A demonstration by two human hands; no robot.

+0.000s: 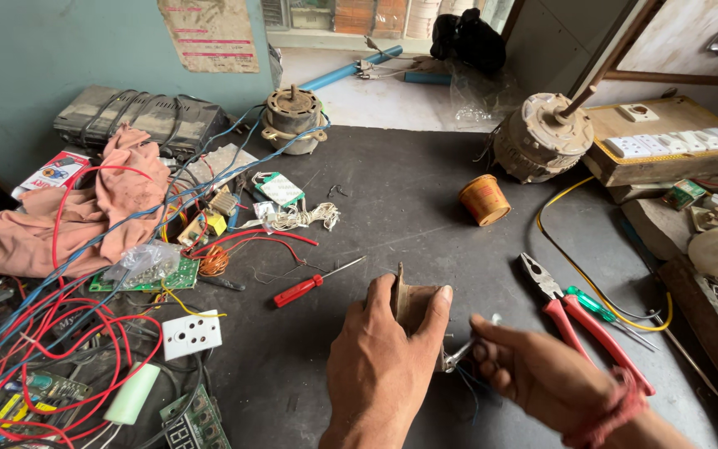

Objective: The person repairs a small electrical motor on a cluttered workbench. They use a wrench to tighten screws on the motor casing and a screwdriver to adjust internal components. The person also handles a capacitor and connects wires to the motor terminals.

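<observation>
Two hands work low at the near edge of a dark table. The left hand is wrapped around a small brown block, thumb on its right side, holding it upright above the table. The right hand is pinched shut on a small metal piece just beside the block's lower right corner; thin wires hang below it.

Just right of the hands lie red-handled pliers, crossed by a green-handled screwdriver. To the left lies a red-handled screwdriver, then a white socket plate and a tangle of red and blue wires.

Farther back, a clear plastic bag holds what look like small metal bits, resting on a green circuit board. A small orange cup lies tipped on its side; I cannot tell what is inside. Beyond it sit two motors, a pink cloth, and a wooden switch board at the far right.
</observation>
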